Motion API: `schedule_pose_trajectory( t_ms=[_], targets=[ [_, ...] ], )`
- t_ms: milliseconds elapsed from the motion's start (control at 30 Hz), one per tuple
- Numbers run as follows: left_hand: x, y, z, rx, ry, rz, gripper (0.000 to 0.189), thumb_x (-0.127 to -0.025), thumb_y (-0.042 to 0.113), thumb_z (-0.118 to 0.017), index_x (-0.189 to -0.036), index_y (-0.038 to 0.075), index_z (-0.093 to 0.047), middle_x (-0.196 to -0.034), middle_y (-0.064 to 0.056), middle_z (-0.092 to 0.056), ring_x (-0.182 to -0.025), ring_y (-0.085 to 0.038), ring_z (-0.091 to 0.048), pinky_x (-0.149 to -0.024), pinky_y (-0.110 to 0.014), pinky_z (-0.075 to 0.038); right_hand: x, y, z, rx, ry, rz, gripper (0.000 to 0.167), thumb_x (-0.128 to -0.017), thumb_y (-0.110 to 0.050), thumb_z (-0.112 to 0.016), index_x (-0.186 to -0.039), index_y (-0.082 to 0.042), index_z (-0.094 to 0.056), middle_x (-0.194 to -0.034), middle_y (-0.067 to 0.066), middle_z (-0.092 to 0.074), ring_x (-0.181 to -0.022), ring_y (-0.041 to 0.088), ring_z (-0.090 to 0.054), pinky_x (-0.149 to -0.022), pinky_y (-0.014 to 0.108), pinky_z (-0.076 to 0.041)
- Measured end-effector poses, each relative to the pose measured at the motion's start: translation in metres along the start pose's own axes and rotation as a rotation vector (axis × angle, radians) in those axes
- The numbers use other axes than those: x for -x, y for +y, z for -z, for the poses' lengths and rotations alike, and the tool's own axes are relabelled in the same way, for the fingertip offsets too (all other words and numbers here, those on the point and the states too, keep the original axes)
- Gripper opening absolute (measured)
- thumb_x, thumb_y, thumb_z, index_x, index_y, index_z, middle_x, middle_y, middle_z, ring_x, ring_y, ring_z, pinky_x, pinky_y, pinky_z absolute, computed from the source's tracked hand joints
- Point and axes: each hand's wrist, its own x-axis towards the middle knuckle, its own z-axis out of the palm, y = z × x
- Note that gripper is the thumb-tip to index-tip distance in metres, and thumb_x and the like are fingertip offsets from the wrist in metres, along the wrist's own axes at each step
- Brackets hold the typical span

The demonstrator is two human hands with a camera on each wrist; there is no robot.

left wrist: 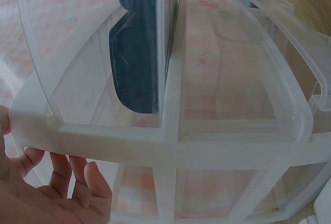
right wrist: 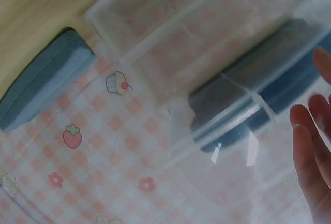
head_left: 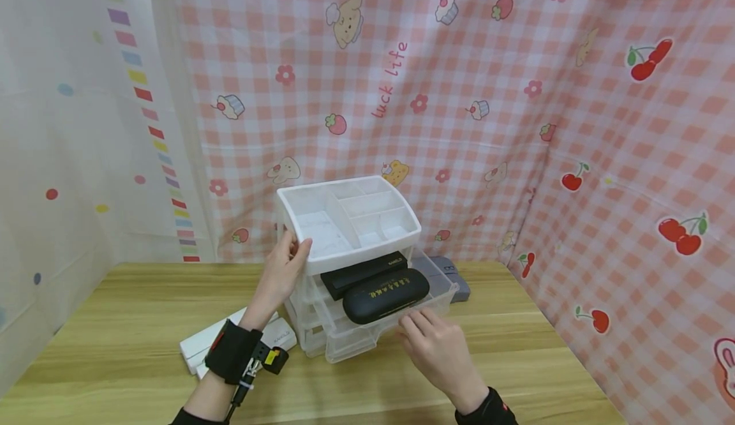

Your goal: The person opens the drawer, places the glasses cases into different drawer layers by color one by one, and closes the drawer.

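Note:
A white plastic drawer organizer with a divided top tray stands on the table. Its clear upper drawer is pulled out toward the front. Inside lie a black glasses case with gold lettering and, behind it, a long black case. My left hand grips the organizer's left edge at the top, thumb on the rim; the left wrist view shows its fingers curled under the white frame. Close by the drawer's front right edge is my right hand, its fingers loosely bent and holding nothing.
White cases lie on the table left of the organizer, partly behind my left forearm. A grey-blue case sits behind the drawer on the right. Checked curtains hang at the back and right of the wooden table.

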Motion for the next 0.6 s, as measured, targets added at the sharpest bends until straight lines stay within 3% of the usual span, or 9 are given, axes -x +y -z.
schedule_pose_trajectory(
  t_ms=[167,467,600],
  targets=[
    [0.001,0.0,0.0,0.006,-0.006,0.0,0.031,-0.102,0.036,-0.04,-0.091,0.007,-0.036,-0.081,-0.008,-0.038,-0.068,-0.018,-0.037,-0.063,-0.027,-0.031,-0.003,-0.003,-0.007,0.029,0.056,0.006,0.033,-0.101,-0.018,-0.04,-0.075,-0.011,-0.058,-0.071,-0.002,-0.06,-0.064,0.013,-0.056,-0.045,0.023,-0.042],
    [0.0,0.002,0.001,0.004,-0.001,0.001,0.031,-0.102,0.036,-0.04,-0.091,0.007,-0.036,-0.08,-0.007,-0.037,-0.067,-0.018,-0.036,-0.062,-0.027,-0.03,-0.019,-0.001,-0.022,0.006,-0.013,-0.021,0.034,-0.103,-0.019,-0.034,-0.079,-0.011,-0.057,-0.071,-0.002,-0.056,-0.065,0.013,-0.054,-0.046,0.022,-0.038],
    [0.0,0.002,0.0,-0.004,-0.001,0.002,0.031,-0.102,0.036,-0.04,-0.091,0.007,-0.036,-0.081,-0.008,-0.038,-0.068,-0.018,-0.037,-0.062,-0.027,-0.031,-0.026,0.001,-0.032,-0.006,-0.054,-0.032,0.022,-0.099,-0.015,-0.046,-0.08,-0.01,-0.056,-0.07,-0.002,-0.054,-0.066,0.014,-0.054,-0.047,0.024,-0.039]
  ],
)
